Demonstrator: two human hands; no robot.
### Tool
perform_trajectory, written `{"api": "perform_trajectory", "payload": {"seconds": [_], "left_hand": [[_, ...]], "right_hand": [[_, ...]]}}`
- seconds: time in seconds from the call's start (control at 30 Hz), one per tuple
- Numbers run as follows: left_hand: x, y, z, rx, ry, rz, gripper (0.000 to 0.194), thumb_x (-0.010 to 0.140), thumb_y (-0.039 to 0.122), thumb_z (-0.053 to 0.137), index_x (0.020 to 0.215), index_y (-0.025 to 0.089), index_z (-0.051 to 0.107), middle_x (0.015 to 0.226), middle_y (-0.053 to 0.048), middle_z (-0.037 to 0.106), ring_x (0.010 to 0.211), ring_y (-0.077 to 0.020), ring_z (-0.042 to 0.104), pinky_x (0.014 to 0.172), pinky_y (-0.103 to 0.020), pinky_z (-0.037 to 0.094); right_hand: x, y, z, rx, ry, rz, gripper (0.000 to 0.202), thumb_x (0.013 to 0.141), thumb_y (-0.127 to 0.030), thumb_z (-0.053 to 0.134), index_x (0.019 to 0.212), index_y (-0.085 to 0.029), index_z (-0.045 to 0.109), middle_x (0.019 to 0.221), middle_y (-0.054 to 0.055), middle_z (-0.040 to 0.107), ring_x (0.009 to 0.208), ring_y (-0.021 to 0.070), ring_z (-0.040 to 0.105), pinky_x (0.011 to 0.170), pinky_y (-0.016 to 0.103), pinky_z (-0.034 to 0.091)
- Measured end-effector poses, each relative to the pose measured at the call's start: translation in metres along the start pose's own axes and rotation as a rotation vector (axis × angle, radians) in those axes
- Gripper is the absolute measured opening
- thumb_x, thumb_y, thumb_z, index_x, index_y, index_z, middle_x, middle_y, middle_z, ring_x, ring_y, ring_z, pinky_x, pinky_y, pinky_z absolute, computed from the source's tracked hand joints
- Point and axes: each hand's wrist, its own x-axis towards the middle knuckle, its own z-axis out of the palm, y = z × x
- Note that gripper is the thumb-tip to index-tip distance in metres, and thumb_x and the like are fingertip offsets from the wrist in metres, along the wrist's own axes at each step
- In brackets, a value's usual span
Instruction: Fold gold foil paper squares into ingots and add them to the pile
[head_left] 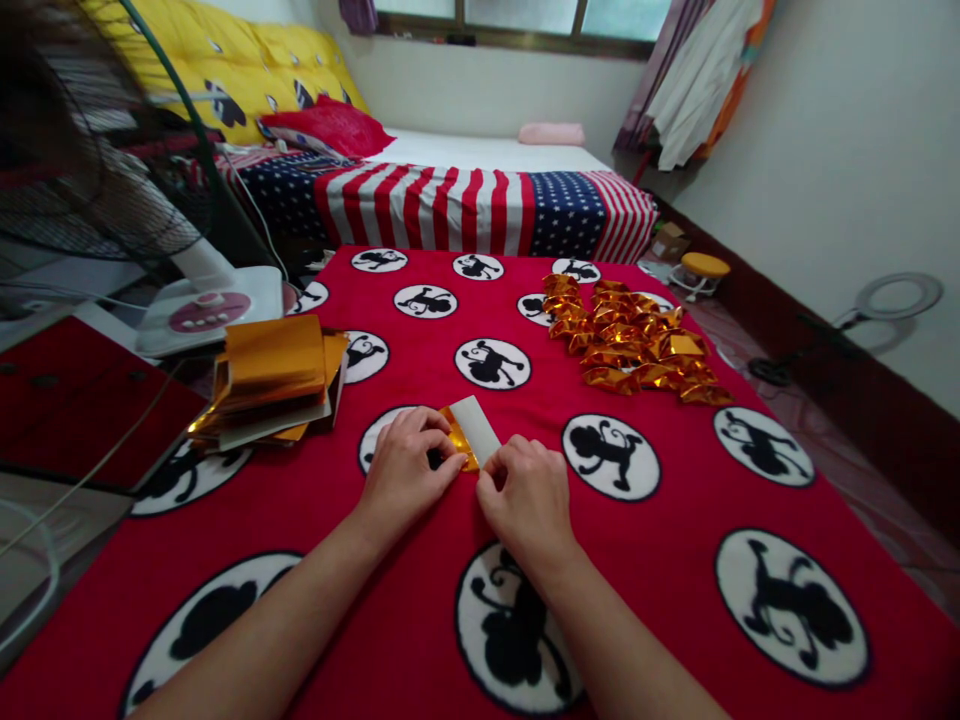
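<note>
A small sheet of gold foil paper (475,425), partly folded, lies on the red cloth between my hands. Its white back faces up on the right, and a gold strip shows on the left. My left hand (414,450) grips the left edge, thumb and fingers closed on it. On the lower right corner, my right hand (529,490) pinches the paper between thumb and curled fingers. To the left sits a stack of gold foil sheets (274,365). Several folded gold foil pieces (626,335) lie in a cluster at the far right.
A red cloth (420,365) with monkey prints covers the table. At the left stands a fan (206,300), beside a red box (67,395). Behind is a bed with a flag-patterned cover (450,205). A yellow stool (703,268) and a ring light (896,297) are at the right.
</note>
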Motion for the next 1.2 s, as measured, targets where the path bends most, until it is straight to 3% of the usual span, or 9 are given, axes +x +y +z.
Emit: {"api": "perform_trajectory", "payload": {"seconds": [0.2, 0.43, 0.57, 1.2], "left_hand": [[0.002, 0.004, -0.004, 0.055, -0.044, -0.116, 0.020, 0.071, 0.026, 0.077, 0.074, 0.021, 0.059, 0.090, -0.001, 0.063, 0.091, -0.0210, 0.057, 0.083, -0.036, 0.044], [0.003, 0.006, -0.004, 0.038, -0.078, -0.103, 0.006, 0.074, 0.024, 0.075, 0.076, 0.027, 0.070, 0.096, 0.001, 0.064, 0.097, -0.0206, 0.056, 0.084, -0.036, 0.040], [0.001, 0.006, -0.002, 0.037, -0.083, -0.068, 0.010, 0.078, 0.026, 0.071, 0.077, 0.035, 0.075, 0.097, 0.002, 0.064, 0.099, -0.0205, 0.055, 0.086, -0.037, 0.039], [0.002, 0.012, -0.002, 0.081, -0.064, -0.109, 0.006, 0.071, 0.036, 0.077, 0.074, 0.030, 0.075, 0.098, 0.000, 0.066, 0.101, -0.0230, 0.054, 0.086, -0.040, 0.039]], "right_hand": [[0.000, -0.002, -0.002, -0.018, -0.003, 0.016, 0.013, 0.076, -0.017, 0.064, 0.063, -0.021, 0.062, 0.074, 0.001, 0.061, 0.076, 0.0180, 0.051, 0.069, 0.034, 0.026], [0.000, -0.003, -0.003, -0.013, -0.013, 0.028, 0.013, 0.075, -0.017, 0.063, 0.063, -0.020, 0.061, 0.074, 0.001, 0.061, 0.077, 0.0173, 0.051, 0.070, 0.033, 0.026], [0.000, -0.003, -0.002, -0.012, -0.010, 0.029, 0.012, 0.074, -0.017, 0.064, 0.063, -0.020, 0.062, 0.073, 0.001, 0.061, 0.077, 0.0172, 0.052, 0.070, 0.032, 0.026], [-0.002, -0.001, -0.002, -0.010, 0.011, -0.002, 0.012, 0.076, -0.020, 0.063, 0.065, -0.020, 0.059, 0.073, 0.001, 0.059, 0.076, 0.0181, 0.051, 0.069, 0.033, 0.026]]}}
